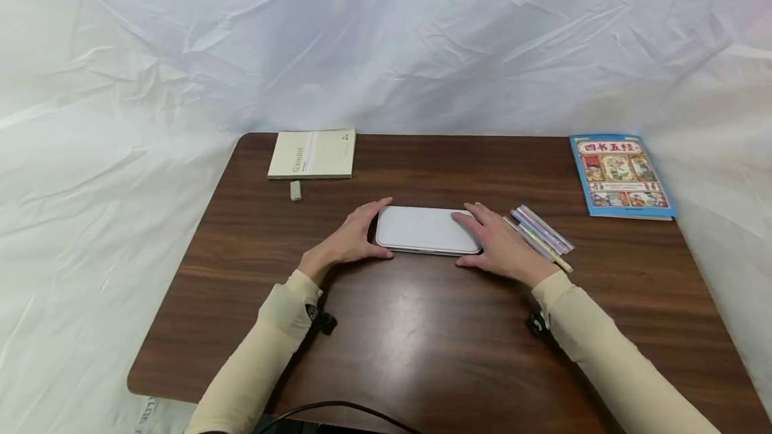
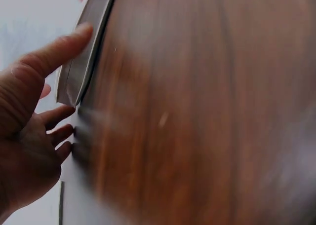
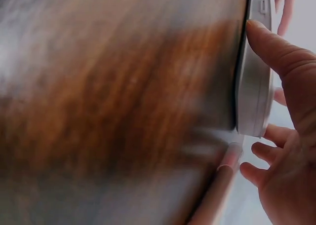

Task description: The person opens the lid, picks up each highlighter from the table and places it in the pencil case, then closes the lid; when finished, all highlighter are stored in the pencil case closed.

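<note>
A flat white case [image 1: 422, 230] with rounded corners, like a pencil case, lies lengthwise on the table between both hands. My left hand [image 1: 352, 233] holds its left end, thumb at the front side and fingers round toward the back. At the right end my right hand [image 1: 497, 240] grips it, one finger over the lid and the thumb by the front edge. From the left wrist the case's side [image 2: 88, 52] looks grey, with the thumb against it. A small catch shows on the case's front side [image 3: 259, 62] in the right wrist view.
Several slim pens [image 1: 545, 233] lie beside the right hand. A cream notebook [image 1: 313, 156] and a small pale eraser-like block [image 1: 295, 191] are at the back left. A blue-edged picture book [image 1: 624, 176] rests at the back right. A black cable [image 1: 338, 404] crosses the front edge.
</note>
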